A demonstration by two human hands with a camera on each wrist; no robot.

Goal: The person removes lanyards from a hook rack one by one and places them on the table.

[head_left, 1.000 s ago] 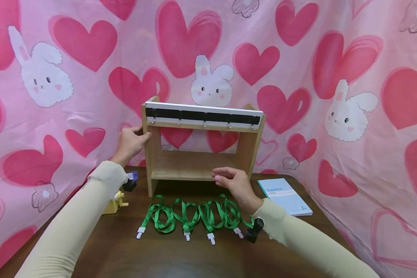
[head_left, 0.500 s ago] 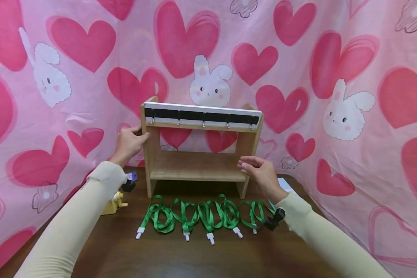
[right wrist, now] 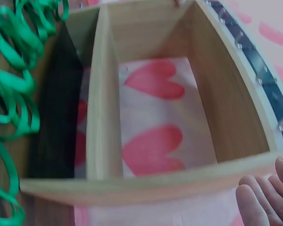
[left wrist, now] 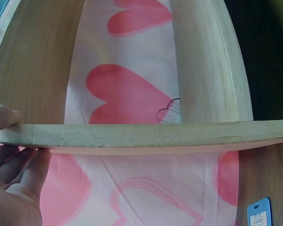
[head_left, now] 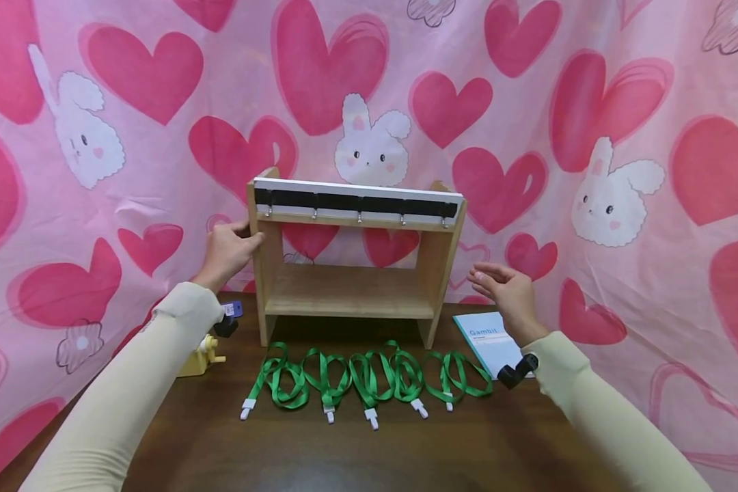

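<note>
A wooden shelf stands at the back of the table, its white top rail carrying a black strip with several small metal hooks. My left hand grips the shelf's left side panel, thumb on one face and fingers on the other in the left wrist view. Held in the air just right of the shelf is my right hand, fingers loosely bent with nothing in them. Its fingers show beside the right panel in the right wrist view. Several coiled green lanyards with white clips lie in front.
A notebook marked Gambit lies at the right, partly behind my right wrist. On the left, a yellow object with a small handle and a blue card sit near my left forearm. Pink heart-printed cloth hangs behind.
My right hand has moved from before the shelf's lower board out to the right, past the side panel, uncovering the rightmost lanyard. The left hand keeps its grip.
</note>
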